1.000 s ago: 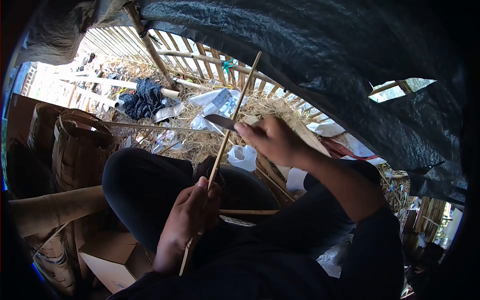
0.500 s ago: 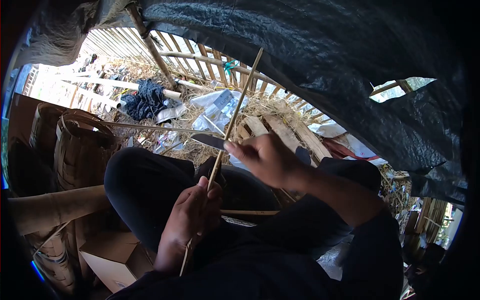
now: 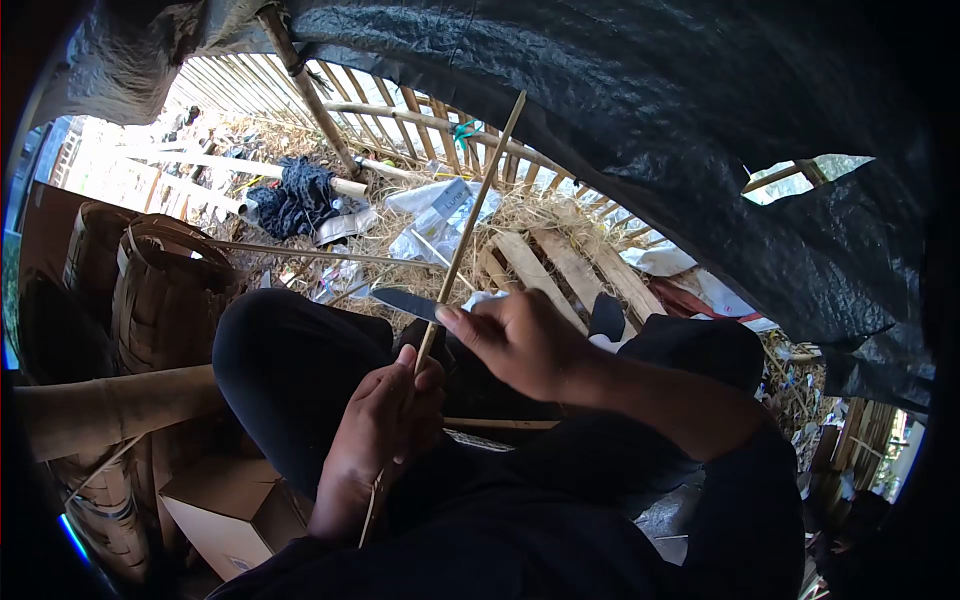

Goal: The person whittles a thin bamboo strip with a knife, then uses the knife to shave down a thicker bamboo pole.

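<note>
A long, thin bamboo strip (image 3: 474, 222) slants up and away from my lap, its far tip near the dark sheet. My left hand (image 3: 385, 420) is closed around its lower part, thumb lying along it. Just above, my right hand (image 3: 520, 345) is closed on a knife, whose handle is hidden in the fist. The dark knife blade (image 3: 405, 303) points left and lies across the strip, right by my right thumb. The strip's lower end comes out below my left hand, beside the wrist.
Woven bamboo baskets (image 3: 165, 290) and a thick bamboo pole (image 3: 120, 412) stand at my left, with a cardboard box (image 3: 225, 500) below. Wooden planks (image 3: 570, 265), straw and plastic litter lie ahead. A black plastic sheet (image 3: 650, 100) hangs overhead at the right; a slatted bamboo fence (image 3: 400, 110) is behind.
My right hand and the knife have slid down along the strip, closer to my left hand. My left hand and the strip have stayed nearly in place.
</note>
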Demonstrator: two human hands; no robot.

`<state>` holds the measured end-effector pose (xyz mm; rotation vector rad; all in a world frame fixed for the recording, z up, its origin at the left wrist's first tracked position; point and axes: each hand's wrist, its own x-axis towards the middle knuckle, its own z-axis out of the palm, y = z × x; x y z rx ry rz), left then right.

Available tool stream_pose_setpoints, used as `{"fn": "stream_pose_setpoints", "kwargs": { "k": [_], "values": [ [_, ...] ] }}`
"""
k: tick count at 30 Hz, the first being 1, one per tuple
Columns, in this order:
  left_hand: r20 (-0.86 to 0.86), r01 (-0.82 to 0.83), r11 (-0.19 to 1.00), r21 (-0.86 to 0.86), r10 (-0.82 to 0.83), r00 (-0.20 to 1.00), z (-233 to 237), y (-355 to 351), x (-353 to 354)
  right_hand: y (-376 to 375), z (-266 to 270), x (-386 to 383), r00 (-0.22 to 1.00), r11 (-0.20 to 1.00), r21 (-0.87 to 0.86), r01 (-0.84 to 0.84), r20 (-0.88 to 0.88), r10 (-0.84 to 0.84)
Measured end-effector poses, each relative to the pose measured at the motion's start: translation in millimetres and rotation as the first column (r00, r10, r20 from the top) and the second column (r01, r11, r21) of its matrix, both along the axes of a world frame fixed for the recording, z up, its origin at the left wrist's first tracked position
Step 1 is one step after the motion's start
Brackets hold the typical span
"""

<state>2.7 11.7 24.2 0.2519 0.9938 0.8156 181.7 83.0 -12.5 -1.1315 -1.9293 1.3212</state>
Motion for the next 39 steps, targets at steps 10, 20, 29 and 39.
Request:
{"fn": "stream_pose_setpoints", "kwargs": {
  "k": [10,20,29,39],
  "values": [
    [0.033,0.015,1.0,-0.023,-0.015,0.999,-1.0,-1.1,2.0,19.5,7.2,12.9,0.994,0.998,-0.055,0.017,0.106,-0.011],
    [-0.158,0.134,0.985,0.111,-0.115,0.981,-13.6,0.1,8.1,9.7,-4.0,8.0,0.978,0.981,-0.101,0.165,-0.115,-0.176],
    [-0.304,0.23,0.948,0.219,-0.158,0.939,-8.5,3.5,26.4,25.3,-15.4,20.1,0.956,0.958,0.022,0.284,-0.082,-0.282],
    [-0.265,0.256,0.95,0.176,-0.205,0.942,-6.8,4.0,38.2,91.5,-21.8,64.8,0.859,0.844,0.168,0.51,-0.041,-0.511]
  ]
}}
